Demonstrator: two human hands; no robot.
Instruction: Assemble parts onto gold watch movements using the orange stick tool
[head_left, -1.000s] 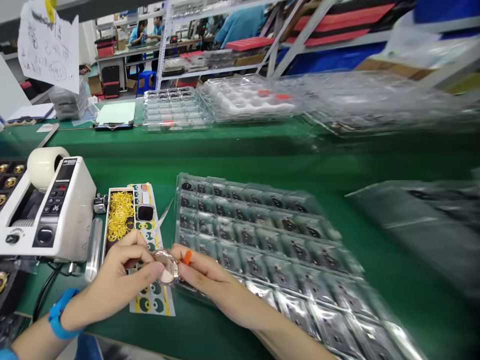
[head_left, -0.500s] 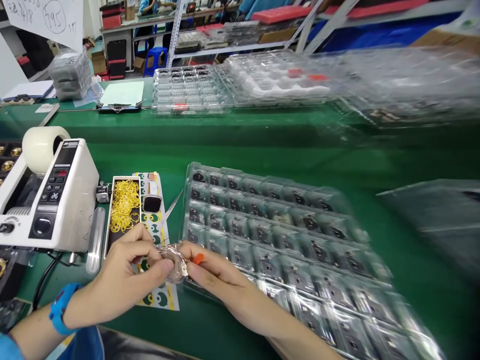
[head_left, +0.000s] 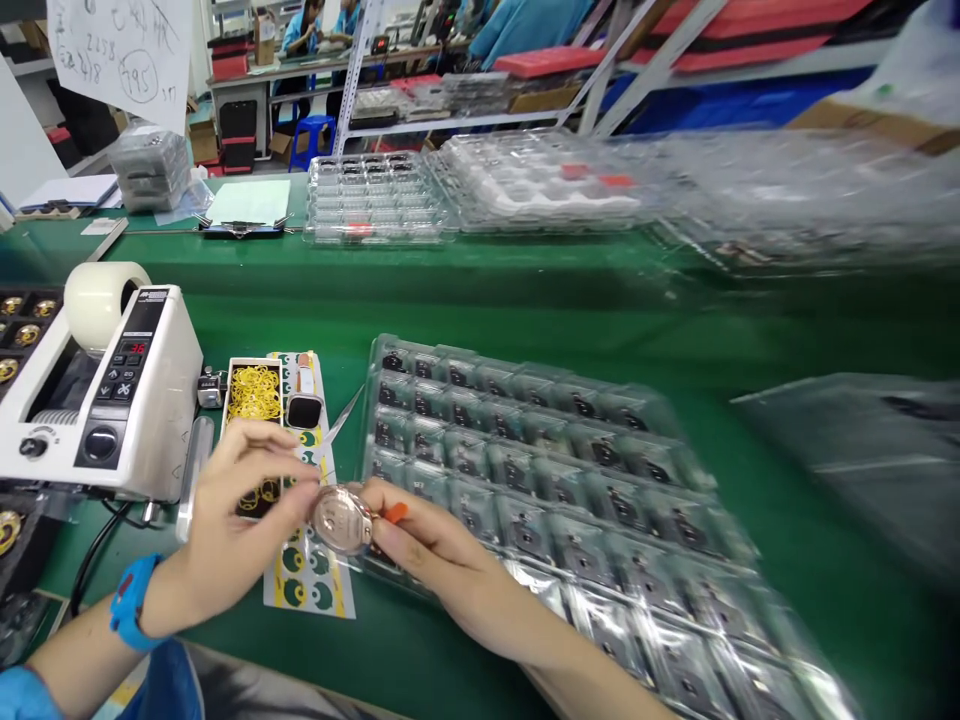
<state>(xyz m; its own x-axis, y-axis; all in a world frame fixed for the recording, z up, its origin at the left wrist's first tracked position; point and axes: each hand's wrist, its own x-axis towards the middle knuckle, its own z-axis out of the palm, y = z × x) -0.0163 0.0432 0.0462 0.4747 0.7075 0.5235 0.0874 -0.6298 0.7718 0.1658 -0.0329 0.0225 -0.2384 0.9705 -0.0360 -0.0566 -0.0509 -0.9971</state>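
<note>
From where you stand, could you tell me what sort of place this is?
Probably a watch assembly or packing workshop: clear blister trays of bagged parts cover the green bench, an electric tape dispenser stands alongside, and both hands hold a watch case.

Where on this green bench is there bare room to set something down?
A bare green strip runs between the near tray of bagged parts and the clear trays at the back. It is crowded around the tape dispenser and both hands.
</note>
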